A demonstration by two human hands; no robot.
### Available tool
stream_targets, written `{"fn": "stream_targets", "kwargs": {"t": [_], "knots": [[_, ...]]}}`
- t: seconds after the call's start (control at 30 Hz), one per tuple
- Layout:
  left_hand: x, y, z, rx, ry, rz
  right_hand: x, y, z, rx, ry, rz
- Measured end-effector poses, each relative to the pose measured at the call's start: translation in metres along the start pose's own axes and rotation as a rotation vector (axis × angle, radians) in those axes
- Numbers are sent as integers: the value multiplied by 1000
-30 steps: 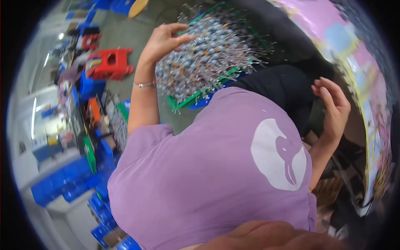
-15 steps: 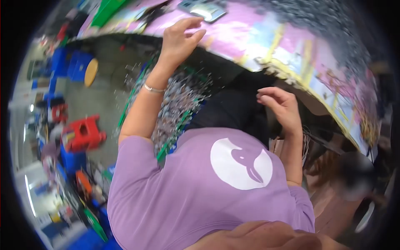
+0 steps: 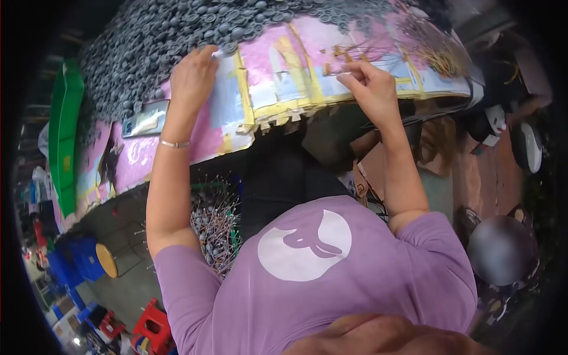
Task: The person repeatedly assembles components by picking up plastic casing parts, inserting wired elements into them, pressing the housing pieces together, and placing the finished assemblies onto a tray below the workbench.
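Observation:
My left hand point(image 3: 194, 77) is at the near edge of a large heap of small grey round parts point(image 3: 195, 26), its fingers curled and pressed together; anything within them is hidden. Beside that wrist lies a phone point(image 3: 147, 120) on the pink-and-yellow patched tabletop point(image 3: 228, 121). Farther right, my right hand point(image 3: 374, 92) has thumb and index fingertip brought together over the table. What they pinch is too small to make out. Just beyond those fingertips lie several thin brownish wires point(image 3: 361, 52), with a bundle of thin stems point(image 3: 441, 61) to their right.
A green tray point(image 3: 64, 139) stands at the table's left end. Below the table, by my left arm, is a container of thin stems with grey heads point(image 3: 214, 228). A red stool point(image 3: 155, 327), blue bins point(image 3: 74, 260) and a round-topped stool point(image 3: 107, 260) stand on the floor.
The view has swung, showing more of the table. My left hand has gone from the table's edge to the grey heap. My right hand has moved from before my body to over the table.

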State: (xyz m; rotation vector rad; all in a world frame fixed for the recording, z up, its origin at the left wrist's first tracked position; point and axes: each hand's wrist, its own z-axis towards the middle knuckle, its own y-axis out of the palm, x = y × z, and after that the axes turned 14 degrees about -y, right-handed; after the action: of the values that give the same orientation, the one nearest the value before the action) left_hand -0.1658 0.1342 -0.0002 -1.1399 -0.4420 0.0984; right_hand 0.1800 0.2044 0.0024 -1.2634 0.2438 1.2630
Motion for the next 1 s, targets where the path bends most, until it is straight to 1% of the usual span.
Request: {"fn": "stream_targets", "kwargs": {"t": [0.03, 0.07, 0.13, 0.17, 0.2, 0.23, 0.27, 0.3, 0.33, 0.37, 0.4, 0.43, 0.47, 0.53, 0.63, 0.67, 0.77, 0.8, 0.87, 0.9, 0.93, 0.97, 1.0], "knots": [[4, -4, -7, -17, 8, 8, 4, 0, 6, -12, 18, -50], [8, -7, -13, -31, 22, 10, 9, 7, 11, -43, -54, -172], [-13, 9, -18, 122, 213, -262, 27, 26, 10, -47, -92, -410], [-24, 21, -20, 42, 38, -464, 26, 24, 4, -74, -161, -296], [-16, 8, -22, -210, -372, -703, 42, 29, 5, -49, -271, -344], [-23, 11, -23, -236, -431, -995, 18, 21, 3, 3, -129, -313], [-11, -5, -30, -290, -450, -1204, 13, 17, -2, 77, -131, -356], [-3, -13, -32, -289, -542, -1251, 11, 12, -7, 139, -142, -385], [-5, -9, -34, -277, -535, -1299, 13, 5, -12, 136, -131, -409], [-9, -2, -34, -268, -514, -1299, 18, 0, -17, 130, -122, -424], [-18, 7, -33, -284, -522, -1245, 21, 2, -22, 116, -112, -434], [-14, 7, -32, -295, -528, -1187, 25, 4, -26, 112, -135, -427], [-9, 6, -34, -238, -472, -1047, 30, 7, -28, 107, -159, -420], [23, -7, -45, -119, -361, -784, 32, 3, -31, 122, -241, -390], [8, 8, -55, 57, -83, -438, 18, -13, -34, 134, -101, -382], [2, 9, -58, 92, -68, -381, 16, -19, -31, 178, -80, -341], [-6, 0, -67, 30, -27, -313, 9, -43, -22, 168, -61, -256], [1, -8, -71, 16, -67, -390, 18, -41, -14, 262, -93, -231], [29, -25, -84, 3, -145, -555, 7, -36, -1, 449, -87, 98], [35, -25, -87, -36, -181, -665, 1, -32, 6, 537, -88, 268], [37, -24, -89, -73, -216, -770, 1, -19, 13, 572, -104, 268], [38, -22, -92, -104, -253, -870, 1, -7, 14, 506, -96, 180], [39, -15, -96, -107, -265, -922, -6, 7, 10, 408, -90, 233]]}}
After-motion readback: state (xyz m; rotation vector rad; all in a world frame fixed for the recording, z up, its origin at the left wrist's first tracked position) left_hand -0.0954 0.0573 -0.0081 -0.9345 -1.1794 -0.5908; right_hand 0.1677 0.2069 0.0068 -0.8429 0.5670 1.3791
